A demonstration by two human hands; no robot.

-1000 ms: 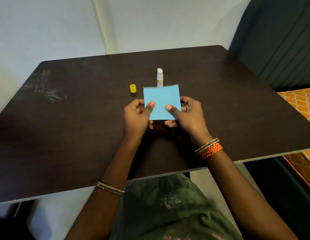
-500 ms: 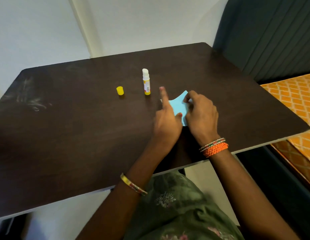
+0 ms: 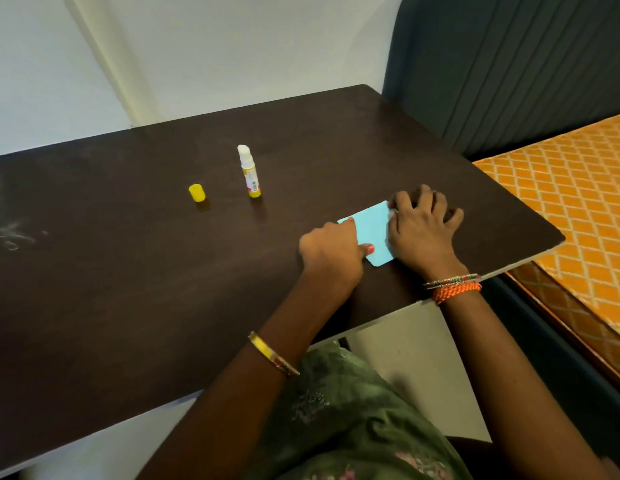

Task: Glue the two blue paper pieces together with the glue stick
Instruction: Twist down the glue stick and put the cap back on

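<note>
The blue paper (image 3: pixel 372 233) lies flat on the dark table (image 3: pixel 128 271) near its right front edge; it shows as a single sheet, so I cannot tell two pieces apart. My left hand (image 3: pixel 331 251) presses its left side with thumb and index fingertip. With fingers spread, my right hand (image 3: pixel 422 230) rests on the paper's right edge. The glue stick (image 3: pixel 249 171) stands upright and uncapped farther back on the table, apart from both hands. Its yellow cap (image 3: pixel 197 192) sits to its left.
The table's right corner and front edge run close to my right hand. An orange patterned mattress (image 3: pixel 578 202) lies beyond the table on the right. A dark ribbed panel (image 3: pixel 509 64) stands at the back right, with a white wall behind the table.
The paper was held up in both hands in front of the glue stick. It has come down to the right and now lies flat under both hands.
</note>
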